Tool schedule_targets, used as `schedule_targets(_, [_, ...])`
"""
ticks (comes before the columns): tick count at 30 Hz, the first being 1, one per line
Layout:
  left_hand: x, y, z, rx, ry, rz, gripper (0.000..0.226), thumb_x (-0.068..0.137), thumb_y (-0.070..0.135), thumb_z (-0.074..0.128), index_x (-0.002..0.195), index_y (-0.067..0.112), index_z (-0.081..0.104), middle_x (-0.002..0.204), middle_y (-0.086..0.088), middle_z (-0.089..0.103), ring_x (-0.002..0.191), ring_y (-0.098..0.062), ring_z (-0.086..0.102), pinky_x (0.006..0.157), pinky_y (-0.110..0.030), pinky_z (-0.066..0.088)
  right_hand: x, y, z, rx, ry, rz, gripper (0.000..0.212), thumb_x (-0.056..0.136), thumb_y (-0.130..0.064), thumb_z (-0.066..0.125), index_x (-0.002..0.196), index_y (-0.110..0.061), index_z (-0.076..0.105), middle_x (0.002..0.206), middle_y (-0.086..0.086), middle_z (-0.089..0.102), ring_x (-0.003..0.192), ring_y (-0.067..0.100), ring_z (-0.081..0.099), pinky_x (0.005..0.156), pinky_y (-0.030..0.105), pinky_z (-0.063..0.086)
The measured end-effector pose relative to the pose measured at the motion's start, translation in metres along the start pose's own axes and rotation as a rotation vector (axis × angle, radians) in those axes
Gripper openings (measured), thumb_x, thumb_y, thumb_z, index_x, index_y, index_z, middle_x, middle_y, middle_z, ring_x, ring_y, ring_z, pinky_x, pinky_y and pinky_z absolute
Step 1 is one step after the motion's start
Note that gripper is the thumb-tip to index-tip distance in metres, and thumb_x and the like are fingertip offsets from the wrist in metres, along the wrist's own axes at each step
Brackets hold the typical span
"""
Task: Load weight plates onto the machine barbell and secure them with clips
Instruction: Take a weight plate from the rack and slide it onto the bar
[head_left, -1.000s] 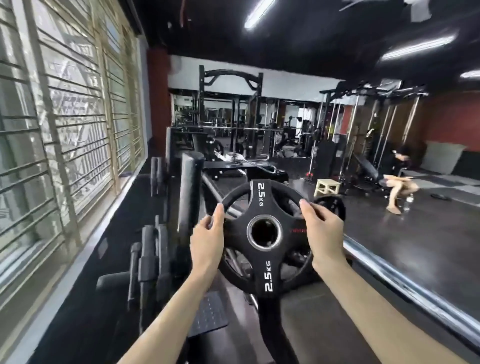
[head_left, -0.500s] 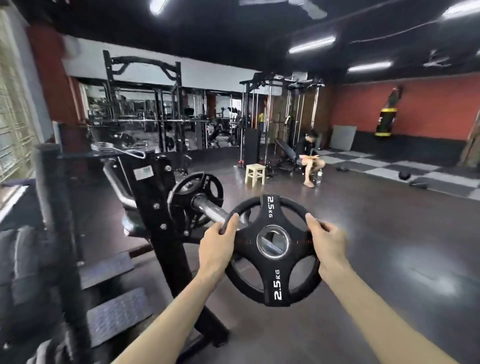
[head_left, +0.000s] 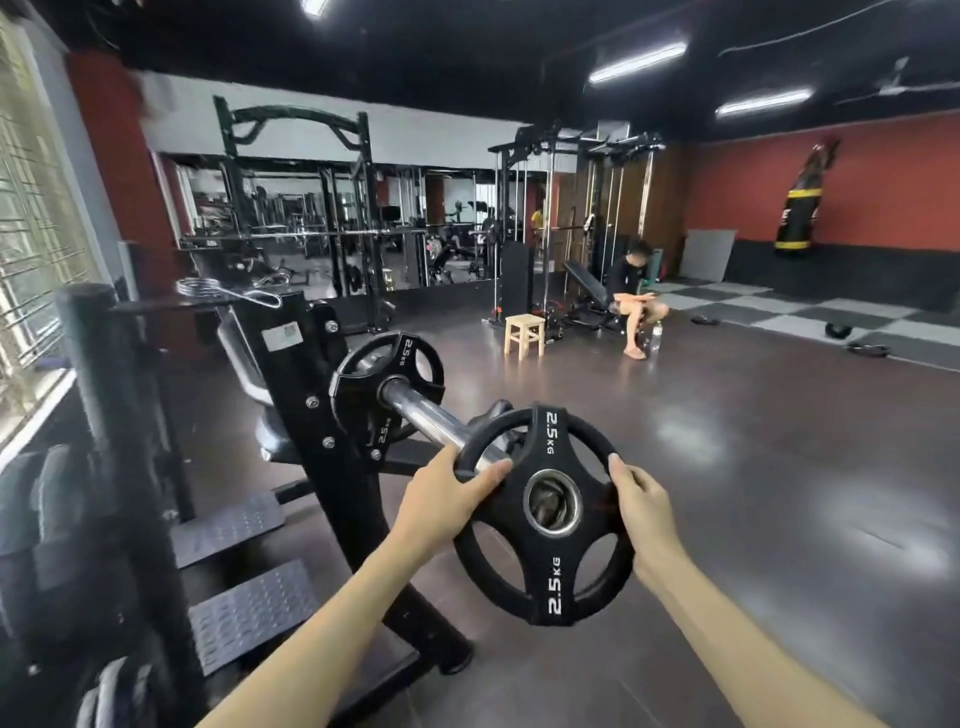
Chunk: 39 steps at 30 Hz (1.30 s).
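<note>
**A:** What does the room look like?

**B:** A gym with a dark floor (head_left: 727, 467), a black ceiling with strip lights, and a red wall at the far right where a punching bag (head_left: 800, 202) hangs. Mirrors and racks line the back. A small wooden stool (head_left: 525, 335) stands mid-room, and a person (head_left: 631, 291) sits on a bench beyond it.

**A:** And the weight plate?

**B:** A black 2.5 kg plate (head_left: 545, 519) is held upright in front of the camera. The left hand (head_left: 447, 499) grips its left rim, thumb across the face. The right hand (head_left: 644, 509) curls round its right rim. The plate's centre hole sits just at the end of the chrome barbell sleeve (head_left: 436, 421); I cannot tell whether it has slid on.

**A:** Anything already on the bar?

**B:** Another 2.5 kg plate (head_left: 389, 395) sits farther up the sleeve, against the black machine frame (head_left: 306, 395).
</note>
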<state>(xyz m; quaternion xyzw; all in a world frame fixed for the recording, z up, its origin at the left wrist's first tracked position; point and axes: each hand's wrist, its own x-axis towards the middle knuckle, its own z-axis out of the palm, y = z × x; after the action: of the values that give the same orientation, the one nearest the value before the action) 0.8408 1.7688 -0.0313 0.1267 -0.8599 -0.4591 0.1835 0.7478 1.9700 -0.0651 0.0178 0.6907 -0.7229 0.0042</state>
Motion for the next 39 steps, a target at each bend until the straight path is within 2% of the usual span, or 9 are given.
schedule_targets(6, [-0.005,-0.004,-0.001,0.009,-0.045,0.09,0.036,0.08,0.058,0.072,0.104,0.035,0.059,0.096,0.015,0.075,0.091,-0.001,0.07,0.09,-0.035,0.057,-0.003,0.005,-0.003,-0.048,-0.01,-0.005,0.037,0.099,-0.047,0.051,0.094,-0.014,0.068,0.092,0.007,0.072,0.092,0.028,0.067,0.088,0.043,0.048])
schedule_targets(11, [-0.015,-0.003,0.001,0.109,-0.009,0.223,0.035,0.082,0.053,0.075,0.107,0.039,0.054,0.098,0.019,0.072,0.093,0.002,0.068,0.087,-0.026,0.055,-0.003,0.007,-0.006,-0.051,-0.101,0.067,0.046,0.091,-0.06,0.04,0.101,-0.025,0.068,0.103,0.009,0.075,0.106,0.029,0.066,0.106,0.05,0.043])
schedule_targets(19, [-0.022,0.013,0.01,0.397,0.175,0.407,0.032,0.087,0.064,0.06,0.094,0.037,0.046,0.084,0.02,0.06,0.079,-0.006,0.062,0.069,-0.025,0.046,0.018,0.008,0.002,-0.126,-0.209,0.197,0.042,0.103,-0.046,0.017,0.093,-0.021,0.049,0.097,0.008,0.06,0.088,0.02,0.054,0.09,0.038,0.043])
schedule_targets(21, [-0.021,0.015,0.011,0.481,0.189,0.424,0.034,0.088,0.066,0.056,0.092,0.035,0.044,0.083,0.018,0.058,0.076,-0.007,0.062,0.069,-0.028,0.049,0.019,-0.002,0.0,-0.219,-0.246,0.234,0.041,0.104,-0.046,0.021,0.105,-0.019,0.052,0.101,0.007,0.063,0.088,0.02,0.056,0.085,0.035,0.049])
schedule_targets(25, [-0.016,0.015,0.012,0.552,0.177,0.45,0.036,0.09,0.066,0.054,0.09,0.032,0.042,0.075,0.018,0.051,0.068,-0.004,0.055,0.06,-0.02,0.043,0.022,-0.026,-0.009,-0.15,-0.456,0.284,0.032,0.1,-0.045,0.041,0.104,-0.02,0.061,0.076,0.003,0.07,0.066,0.017,0.065,0.063,0.029,0.053])
schedule_targets(28, [-0.006,0.012,0.003,0.554,0.177,0.423,0.036,0.089,0.066,0.056,0.087,0.035,0.038,0.071,0.021,0.045,0.062,-0.002,0.045,0.054,-0.013,0.027,0.028,-0.029,-0.011,-0.089,-0.635,0.251,0.047,0.101,-0.054,0.041,0.105,-0.012,0.062,0.077,0.003,0.073,0.068,0.013,0.069,0.071,0.029,0.05])
schedule_targets(31, [0.011,0.002,-0.009,0.582,0.184,0.385,0.037,0.088,0.069,0.054,0.086,0.034,0.039,0.074,0.018,0.05,0.064,-0.004,0.051,0.056,-0.021,0.036,0.032,-0.033,0.019,-0.247,-0.67,0.204,0.079,0.082,-0.072,0.061,0.132,-0.011,0.055,0.107,0.004,0.078,0.099,0.019,0.073,0.081,0.03,0.052])
schedule_targets(33, [0.023,-0.004,-0.016,0.604,0.195,0.367,0.038,0.087,0.071,0.052,0.087,0.035,0.04,0.075,0.017,0.053,0.067,-0.006,0.056,0.061,-0.026,0.044,0.043,-0.041,0.042,-0.392,-0.66,0.195,0.099,0.064,-0.081,0.067,0.13,-0.007,0.06,0.109,0.006,0.077,0.101,0.022,0.073,0.079,0.032,0.056])
schedule_targets(39, [0.061,-0.032,-0.037,0.629,0.28,0.304,0.04,0.086,0.073,0.052,0.09,0.034,0.044,0.08,0.016,0.059,0.069,-0.003,0.057,0.06,-0.024,0.044,0.075,-0.059,0.099,-0.529,-0.608,0.125,0.072,0.08,-0.066,0.071,0.122,-0.008,0.059,0.115,0.007,0.067,0.103,0.022,0.064,0.081,0.033,0.051])
